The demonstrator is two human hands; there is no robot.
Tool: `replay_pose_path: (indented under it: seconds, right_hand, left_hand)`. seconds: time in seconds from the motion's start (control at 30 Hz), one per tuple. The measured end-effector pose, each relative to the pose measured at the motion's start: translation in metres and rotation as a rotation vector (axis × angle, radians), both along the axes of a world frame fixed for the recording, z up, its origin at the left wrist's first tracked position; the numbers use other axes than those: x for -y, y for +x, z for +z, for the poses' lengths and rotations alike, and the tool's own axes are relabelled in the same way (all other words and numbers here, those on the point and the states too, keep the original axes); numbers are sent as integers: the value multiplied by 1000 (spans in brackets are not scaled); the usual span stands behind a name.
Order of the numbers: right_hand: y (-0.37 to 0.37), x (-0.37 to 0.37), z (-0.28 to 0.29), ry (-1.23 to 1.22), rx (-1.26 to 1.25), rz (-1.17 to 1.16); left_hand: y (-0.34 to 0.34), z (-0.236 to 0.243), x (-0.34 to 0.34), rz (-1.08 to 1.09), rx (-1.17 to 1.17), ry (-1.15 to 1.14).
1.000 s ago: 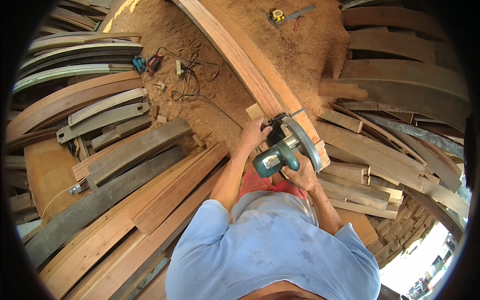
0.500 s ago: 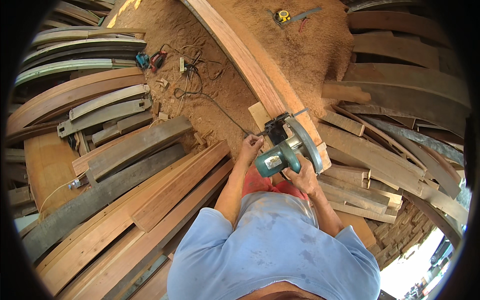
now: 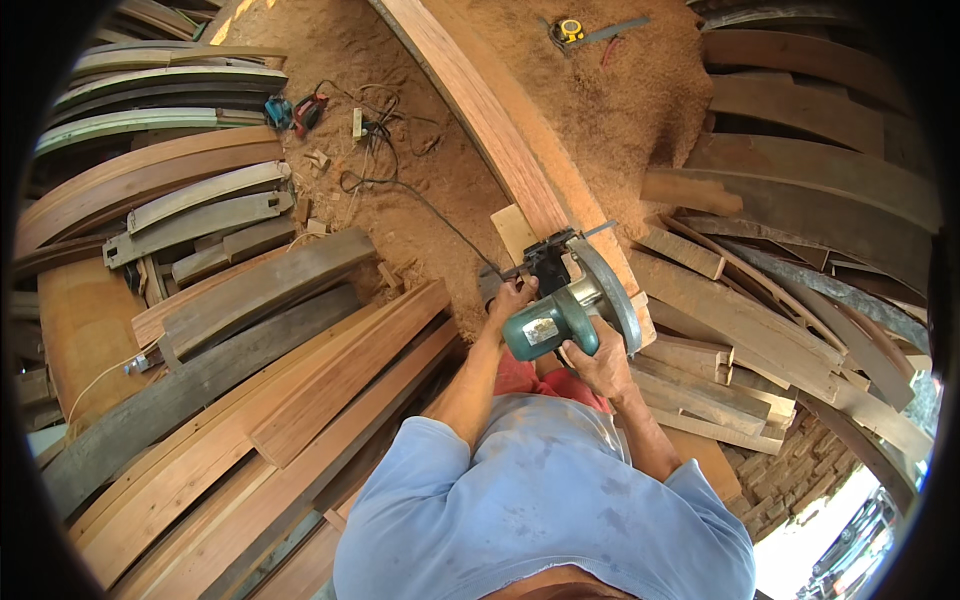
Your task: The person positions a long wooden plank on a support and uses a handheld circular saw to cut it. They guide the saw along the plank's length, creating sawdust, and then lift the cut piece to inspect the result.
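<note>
A green circular saw [image 3: 535, 330] rests on the near end of a long wooden plank [image 3: 490, 120], its grey guard on the right side. My right hand [image 3: 602, 362] is wrapped round the saw's rear handle. My left hand [image 3: 513, 298] is closed beside the saw's black front base, fingers bent; what they grip, if anything, is hidden. A thin metal bar [image 3: 600, 228] sticks out to the right of the base. A dark cord [image 3: 440, 215] runs across the sawdust to a spot by my left hand. A small light wood block [image 3: 513, 232] lies against the plank's left side.
Curved and straight timbers [image 3: 260, 300] are stacked at left, with more boards [image 3: 790, 200] at right. Beyond the plank lie a yellow tape measure [image 3: 571, 30] and a flat grey blade [image 3: 622, 28]. Teal [image 3: 279, 112] and red [image 3: 310, 113] power tools sit by tangled cords.
My left hand has shifted slightly right and up against the saw's black base. My right hand still holds the handle, and the saw has barely moved.
</note>
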State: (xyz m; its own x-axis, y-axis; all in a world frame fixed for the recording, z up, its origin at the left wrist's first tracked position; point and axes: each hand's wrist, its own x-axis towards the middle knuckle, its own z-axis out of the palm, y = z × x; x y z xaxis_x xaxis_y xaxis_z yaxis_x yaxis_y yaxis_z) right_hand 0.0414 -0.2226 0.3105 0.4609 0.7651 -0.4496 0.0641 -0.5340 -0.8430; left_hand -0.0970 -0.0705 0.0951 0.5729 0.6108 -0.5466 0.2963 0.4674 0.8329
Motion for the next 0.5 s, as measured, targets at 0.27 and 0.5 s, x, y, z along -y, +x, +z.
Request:
replay_pose_path:
  seconds: [0.27,0.5]
  right_hand:
    - [0,-4,-4,37,15,32]
    - [5,-4,-2,65,42,83]
  left_hand:
    - [-4,-16,-10,-12,-199,134]
    - [-5,-27,-13,-87,-266,115]
